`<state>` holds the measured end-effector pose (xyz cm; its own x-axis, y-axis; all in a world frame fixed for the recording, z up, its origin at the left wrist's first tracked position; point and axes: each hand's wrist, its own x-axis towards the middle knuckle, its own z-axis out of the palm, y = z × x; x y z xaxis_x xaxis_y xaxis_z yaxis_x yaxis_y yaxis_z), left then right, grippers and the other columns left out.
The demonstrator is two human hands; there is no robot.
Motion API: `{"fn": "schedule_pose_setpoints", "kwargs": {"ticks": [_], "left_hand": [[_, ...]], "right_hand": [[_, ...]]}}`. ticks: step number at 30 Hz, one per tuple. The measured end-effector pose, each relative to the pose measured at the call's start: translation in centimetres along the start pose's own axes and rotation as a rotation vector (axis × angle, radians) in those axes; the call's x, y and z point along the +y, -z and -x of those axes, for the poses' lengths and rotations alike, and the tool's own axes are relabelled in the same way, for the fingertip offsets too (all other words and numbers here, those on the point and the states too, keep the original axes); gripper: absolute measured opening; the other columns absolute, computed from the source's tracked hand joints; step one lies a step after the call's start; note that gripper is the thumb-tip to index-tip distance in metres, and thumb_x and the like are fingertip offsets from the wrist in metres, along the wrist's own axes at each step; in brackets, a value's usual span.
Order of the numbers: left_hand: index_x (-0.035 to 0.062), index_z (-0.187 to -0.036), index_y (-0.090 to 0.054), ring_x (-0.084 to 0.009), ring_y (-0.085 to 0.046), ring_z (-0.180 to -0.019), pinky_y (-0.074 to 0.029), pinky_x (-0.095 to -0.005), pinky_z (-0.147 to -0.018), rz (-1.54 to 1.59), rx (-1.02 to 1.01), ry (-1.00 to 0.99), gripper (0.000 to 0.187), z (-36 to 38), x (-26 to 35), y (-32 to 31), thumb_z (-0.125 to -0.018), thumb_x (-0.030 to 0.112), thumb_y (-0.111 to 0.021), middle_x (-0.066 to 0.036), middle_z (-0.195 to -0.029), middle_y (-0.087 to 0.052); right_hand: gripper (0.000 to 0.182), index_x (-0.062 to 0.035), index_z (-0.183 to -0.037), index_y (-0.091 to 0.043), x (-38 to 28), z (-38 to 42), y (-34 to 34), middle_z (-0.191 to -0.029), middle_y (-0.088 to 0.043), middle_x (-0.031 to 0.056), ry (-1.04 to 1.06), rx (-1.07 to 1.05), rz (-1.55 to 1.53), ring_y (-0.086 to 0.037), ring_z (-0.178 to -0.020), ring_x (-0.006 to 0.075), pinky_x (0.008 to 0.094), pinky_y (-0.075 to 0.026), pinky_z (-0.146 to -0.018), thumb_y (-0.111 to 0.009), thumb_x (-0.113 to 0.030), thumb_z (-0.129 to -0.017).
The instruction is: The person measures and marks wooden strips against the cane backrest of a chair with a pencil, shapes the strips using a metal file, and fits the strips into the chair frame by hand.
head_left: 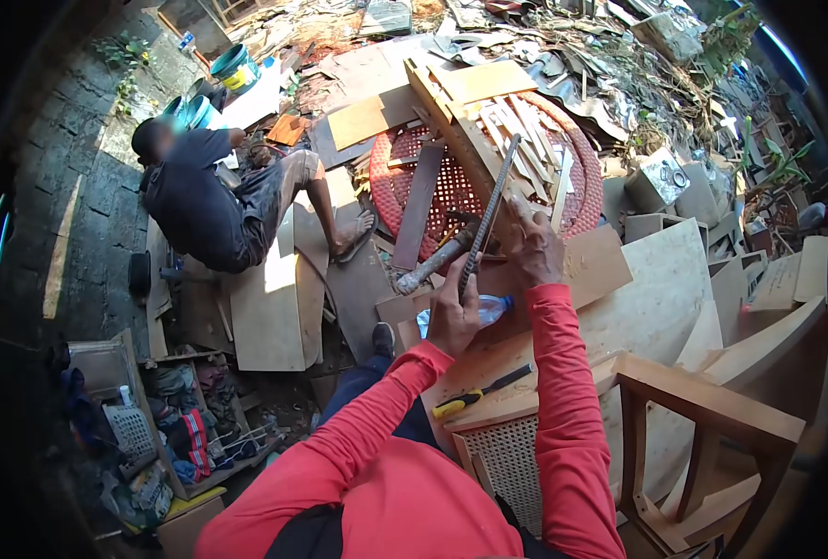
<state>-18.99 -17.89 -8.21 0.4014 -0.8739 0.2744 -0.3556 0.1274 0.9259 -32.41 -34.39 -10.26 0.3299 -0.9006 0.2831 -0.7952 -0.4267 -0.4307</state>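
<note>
My left hand (pixel 455 315) is closed around the lower end of a long dark ridged metal bar (pixel 496 200), which slants up and away. My right hand (pixel 535 250) grips the near end of a long wooden plank (pixel 460 130), one finger stretched along it. That plank leans across a round red woven tabletop (pixel 586 182) bearing several thin wood strips (pixel 516 130). Just left of the bar lies a hammer (pixel 437 261) with a pale, worn handle. A clear plastic bottle (pixel 494 307) lies between my forearms. Closer to me rests a yellow-and-black-handled chisel (pixel 465 402).
Another person (pixel 204 191) sits low at the left among boards (pixel 265 312). A wooden chair frame (pixel 703 410) stands at my right by a large plywood sheet (pixel 661 289). Buckets (pixel 235 67) stand at the far left; scrap wood covers the back.
</note>
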Motion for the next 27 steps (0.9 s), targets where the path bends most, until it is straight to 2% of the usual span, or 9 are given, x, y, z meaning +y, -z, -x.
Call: {"fn": "schedule_pose_setpoints", "kwargs": {"ticks": [3,5,8,11,14,18,20,24,27], "left_hand": [[0.0056,-0.152,-0.058,-0.0064,-0.051,-0.067,-0.047,-0.0275,-0.063,0.006,-0.037,0.060,0.039,6.4,1.2,3.5,-0.114,0.010,-0.050,-0.001,-0.091,-0.061],[0.0057,-0.152,-0.059,-0.0067,-0.051,-0.066,-0.047,-0.0276,-0.063,0.027,-0.044,0.068,0.039,6.8,0.9,3.4,-0.114,0.009,-0.050,-0.001,-0.092,-0.062],[0.0051,-0.148,-0.060,-0.0097,-0.055,-0.066,-0.050,-0.0299,-0.064,0.077,-0.001,-0.006,0.036,-1.8,-1.1,-0.7,-0.113,0.009,-0.050,-0.004,-0.091,-0.064],[0.0049,-0.143,-0.061,-0.0167,-0.067,-0.071,-0.056,-0.0363,-0.068,-0.034,0.111,-0.223,0.032,-9.6,-3.5,-5.6,-0.112,0.011,-0.052,-0.013,-0.089,-0.068],[0.0060,-0.144,-0.060,-0.0193,-0.071,-0.075,-0.057,-0.0388,-0.069,-0.003,0.049,-0.109,0.033,-9.4,-3.2,-5.2,-0.112,0.012,-0.053,-0.016,-0.090,-0.068],[0.0078,-0.145,-0.060,-0.0149,-0.065,-0.070,-0.055,-0.0359,-0.065,0.046,0.015,-0.053,0.033,-8.4,-2.8,-4.4,-0.114,0.013,-0.052,-0.010,-0.089,-0.067],[0.0064,-0.147,-0.060,-0.0108,-0.056,-0.066,-0.050,-0.0311,-0.062,0.049,0.025,-0.049,0.035,-5.3,-2.5,-3.3,-0.115,0.014,-0.051,-0.006,-0.091,-0.064],[0.0044,-0.153,-0.057,-0.0061,-0.052,-0.068,-0.046,-0.0265,-0.062,-0.020,0.008,-0.100,0.041,2.9,-2.0,1.4,-0.113,0.010,-0.049,-0.003,-0.101,-0.067],[0.0037,-0.149,-0.059,-0.0069,-0.053,-0.068,-0.048,-0.0276,-0.063,0.017,0.045,-0.122,0.038,1.7,-2.4,0.2,-0.113,0.010,-0.049,-0.004,-0.101,-0.068]], "right_hand": [[0.054,-0.0309,-0.154,-0.061,-0.3,0.1,0.4,-0.106,-0.067,0.0190,0.000,-0.005,-0.009,-0.074,-0.085,0.0443,0.0550,-0.060,-0.072,-0.067,-0.028,-0.100],[0.054,-0.0304,-0.154,-0.061,-0.3,0.2,0.2,-0.105,-0.067,0.0190,-0.006,-0.002,0.003,-0.074,-0.085,0.0444,0.0547,-0.060,-0.072,-0.066,-0.028,-0.101],[0.053,-0.0302,-0.154,-0.061,-0.6,0.1,0.4,-0.104,-0.067,0.0190,-0.016,-0.015,0.018,-0.074,-0.086,0.0442,0.0544,-0.060,-0.073,-0.066,-0.028,-0.101],[0.053,-0.0302,-0.154,-0.061,-0.2,-0.3,0.0,-0.104,-0.067,0.0190,-0.007,-0.006,0.027,-0.074,-0.087,0.0441,0.0542,-0.060,-0.074,-0.065,-0.027,-0.102],[0.053,-0.0304,-0.155,-0.060,-0.4,-0.2,0.0,-0.105,-0.067,0.0189,0.000,-0.010,0.005,-0.074,-0.087,0.0441,0.0542,-0.060,-0.075,-0.065,-0.027,-0.102],[0.053,-0.0309,-0.156,-0.059,-0.4,0.2,-0.2,-0.105,-0.066,0.0187,-0.019,-0.019,0.022,-0.074,-0.087,0.0440,0.0546,-0.060,-0.075,-0.064,-0.028,-0.103],[0.053,-0.0315,-0.155,-0.059,0.0,0.3,0.1,-0.105,-0.066,0.0185,-0.018,-0.025,0.042,-0.074,-0.086,0.0439,0.0549,-0.059,-0.074,-0.064,-0.028,-0.103],[0.053,-0.0314,-0.155,-0.060,-0.2,-0.3,-0.3,-0.105,-0.067,0.0185,-0.010,-0.036,0.027,-0.074,-0.085,0.0440,0.0549,-0.059,-0.073,-0.064,-0.028,-0.102],[0.054,-0.0310,-0.156,-0.059,-0.3,0.6,0.2,-0.105,-0.067,0.0183,-0.006,-0.023,0.020,-0.074,-0.084,0.0437,0.0548,-0.059,-0.072,-0.064,-0.028,-0.102]]}}
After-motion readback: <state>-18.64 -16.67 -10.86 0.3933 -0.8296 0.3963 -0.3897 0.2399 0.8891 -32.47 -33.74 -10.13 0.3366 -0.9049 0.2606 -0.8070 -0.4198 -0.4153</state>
